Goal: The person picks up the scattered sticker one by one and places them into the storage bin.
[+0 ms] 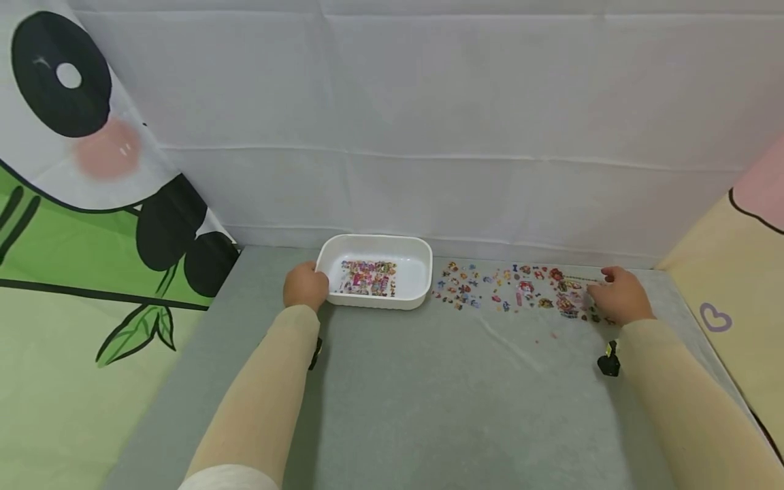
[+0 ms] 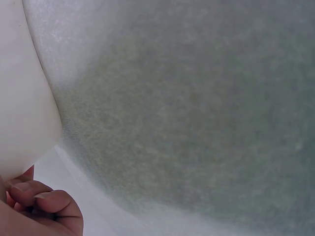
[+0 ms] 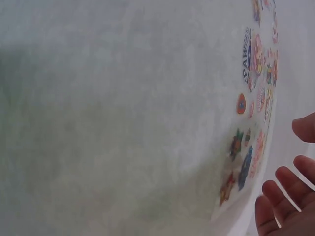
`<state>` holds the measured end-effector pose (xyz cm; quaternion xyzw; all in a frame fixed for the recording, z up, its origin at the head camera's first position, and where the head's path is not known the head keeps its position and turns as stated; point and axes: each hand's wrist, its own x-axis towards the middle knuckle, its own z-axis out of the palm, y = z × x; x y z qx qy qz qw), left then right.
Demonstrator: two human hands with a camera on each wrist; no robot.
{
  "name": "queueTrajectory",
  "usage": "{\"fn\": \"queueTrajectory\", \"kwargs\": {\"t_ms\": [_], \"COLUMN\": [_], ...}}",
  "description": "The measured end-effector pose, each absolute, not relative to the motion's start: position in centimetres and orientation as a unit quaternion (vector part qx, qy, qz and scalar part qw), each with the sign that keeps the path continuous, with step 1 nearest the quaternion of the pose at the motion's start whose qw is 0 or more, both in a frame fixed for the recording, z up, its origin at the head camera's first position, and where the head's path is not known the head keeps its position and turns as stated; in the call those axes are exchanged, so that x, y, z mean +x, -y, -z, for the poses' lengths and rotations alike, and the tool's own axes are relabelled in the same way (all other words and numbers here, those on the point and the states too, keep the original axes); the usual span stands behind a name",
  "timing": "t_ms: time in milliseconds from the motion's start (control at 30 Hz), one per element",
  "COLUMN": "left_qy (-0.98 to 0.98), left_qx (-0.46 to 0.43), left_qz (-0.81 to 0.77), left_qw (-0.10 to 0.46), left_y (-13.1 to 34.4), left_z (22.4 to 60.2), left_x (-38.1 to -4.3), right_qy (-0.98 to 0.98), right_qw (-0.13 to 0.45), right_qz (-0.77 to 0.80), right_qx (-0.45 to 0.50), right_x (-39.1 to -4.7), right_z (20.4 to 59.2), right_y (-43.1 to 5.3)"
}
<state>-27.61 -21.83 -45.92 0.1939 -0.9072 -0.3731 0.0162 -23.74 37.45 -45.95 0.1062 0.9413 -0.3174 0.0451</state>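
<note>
My left hand [image 1: 305,286] grips the left end of a white plastic tray [image 1: 413,279]. In the left wrist view the curled fingers [image 2: 61,204] are against the tray's lower corner. Inside the tray lies a patch of small colourful stickers [image 1: 369,278]. To the tray's right, clear sheets of cartoon stickers [image 1: 520,289] lie flat on the grey table. At their right end is my right hand [image 1: 623,296]. The right wrist view shows its thumb and fingers spread apart beside the printed stickers [image 3: 246,160], with nothing seen between them; whether they touch the sheet I cannot tell.
A grey cloth-like table surface [image 1: 453,395] stretches in front of both hands. Behind the tray and stickers hangs a white curtain [image 1: 429,102]. Printed cartoon cloths stand at the left [image 1: 67,327] and right [image 1: 741,272]. Two tiny reddish specks lie below the stickers.
</note>
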Motion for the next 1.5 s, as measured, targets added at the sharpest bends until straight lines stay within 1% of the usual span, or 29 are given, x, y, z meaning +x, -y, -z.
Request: {"fn": "queueTrajectory", "kwargs": {"t_ms": [200, 433, 667, 933, 1300, 1500], "left_qy": [0.908, 0.906, 0.909, 0.912, 0.913, 0.915], "left_qx": [0.196, 0.2, 0.192, 0.186, 0.186, 0.187], "left_qz": [0.371, 0.374, 0.371, 0.365, 0.364, 0.357], "left_qw": [0.017, 0.018, 0.013, 0.015, 0.019, 0.021], "left_y": [21.8, 21.7, 21.5, 21.8, 21.7, 21.8], "left_z": [45.7, 45.7, 45.8, 45.9, 45.9, 45.8], "left_x": [-27.4, -27.4, -27.4, -27.5, -27.6, -27.5], "right_qy": [-0.94, -0.954, -0.959, -0.975, -0.972, -0.969], "right_qw": [0.06, 0.049, 0.048, 0.074, 0.13, 0.145], "right_qz": [0.318, 0.284, 0.265, 0.199, 0.194, 0.195], "right_qx": [0.11, 0.083, 0.087, 0.062, 0.035, 0.035], "right_x": [-23.6, -23.9, -23.7, -24.2, -24.5, -24.5], "right_z": [46.1, 47.3, 48.2, 48.2, 48.0, 47.7], "right_y": [-37.4, -38.1, -38.9, -38.9, -39.7, -39.6]}}
